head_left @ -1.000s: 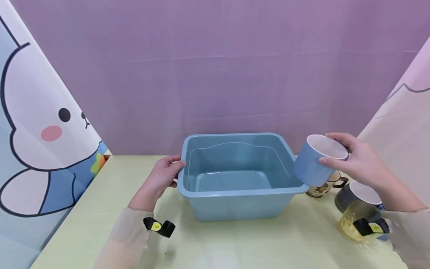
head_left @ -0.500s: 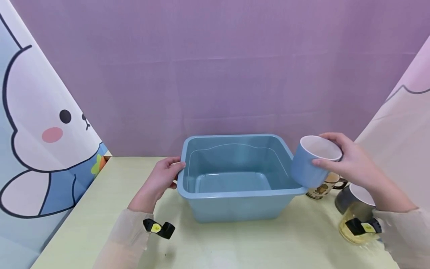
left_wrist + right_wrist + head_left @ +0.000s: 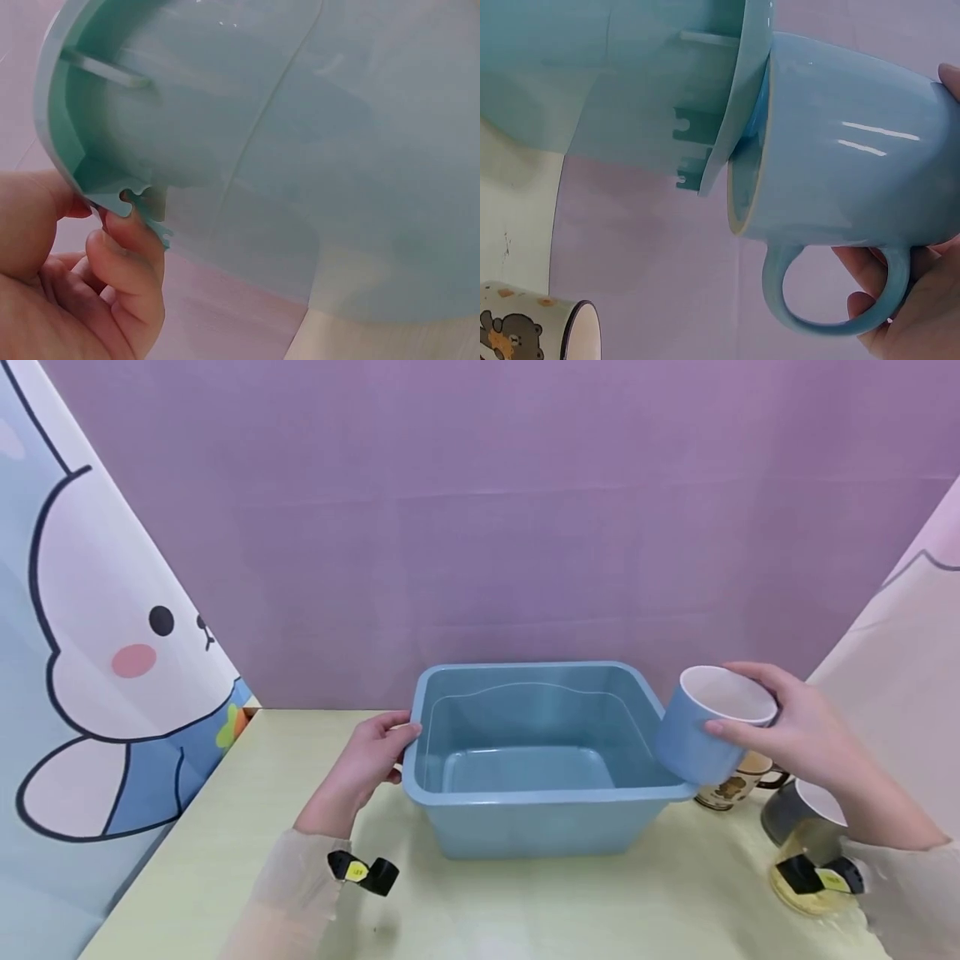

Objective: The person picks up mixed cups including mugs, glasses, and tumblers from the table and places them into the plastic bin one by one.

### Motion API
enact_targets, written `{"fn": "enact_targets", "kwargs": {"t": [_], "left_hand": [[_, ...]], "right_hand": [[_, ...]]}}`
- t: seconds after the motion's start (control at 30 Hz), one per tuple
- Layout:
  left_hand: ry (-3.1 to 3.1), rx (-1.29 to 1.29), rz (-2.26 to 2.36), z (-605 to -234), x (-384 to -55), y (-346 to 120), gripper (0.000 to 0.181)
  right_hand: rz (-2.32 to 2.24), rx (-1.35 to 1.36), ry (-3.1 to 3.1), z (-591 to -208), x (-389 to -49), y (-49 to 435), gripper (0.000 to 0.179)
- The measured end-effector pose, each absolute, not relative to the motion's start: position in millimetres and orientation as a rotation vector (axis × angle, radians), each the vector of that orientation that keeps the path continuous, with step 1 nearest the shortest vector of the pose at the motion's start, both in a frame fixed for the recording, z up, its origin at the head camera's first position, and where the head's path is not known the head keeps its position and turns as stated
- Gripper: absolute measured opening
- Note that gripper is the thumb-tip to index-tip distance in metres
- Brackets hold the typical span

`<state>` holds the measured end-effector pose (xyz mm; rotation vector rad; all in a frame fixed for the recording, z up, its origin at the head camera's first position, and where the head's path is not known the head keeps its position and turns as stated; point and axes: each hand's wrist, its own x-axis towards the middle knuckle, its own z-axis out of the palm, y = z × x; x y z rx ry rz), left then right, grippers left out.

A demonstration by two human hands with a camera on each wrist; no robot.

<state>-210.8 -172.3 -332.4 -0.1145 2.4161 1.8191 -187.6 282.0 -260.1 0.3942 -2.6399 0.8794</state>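
A blue-grey plastic basin stands on the table, its inside bare. My left hand grips its left rim, thumb on top; the left wrist view shows the fingers curled under the rim. My right hand holds a light blue mug with a white inside, tilted, at the basin's right rim. In the right wrist view the base of the mug lies against or very near the basin's rim, and its handle shows.
Below the held mug stands a bear-print mug. Nearer on the right are a dark grey mug and a yellowish clear glass, partly behind the right wrist. A purple cloth hangs behind the pale table.
My right hand has brought the mug slightly left toward the basin's right rim. The head view has shifted a little. My left hand keeps its hold on the basin.
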Motion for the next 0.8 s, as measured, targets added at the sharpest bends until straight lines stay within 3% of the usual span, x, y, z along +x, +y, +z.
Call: {"fn": "enact_targets", "kwargs": {"t": [0.8], "left_hand": [[2.404, -0.119, 1.842, -333.6, -212.9, -171.6, 0.040]], "right_hand": [[0.868, 0.366, -2.683, -253.1, -188.6, 281.7, 0.070]]}}
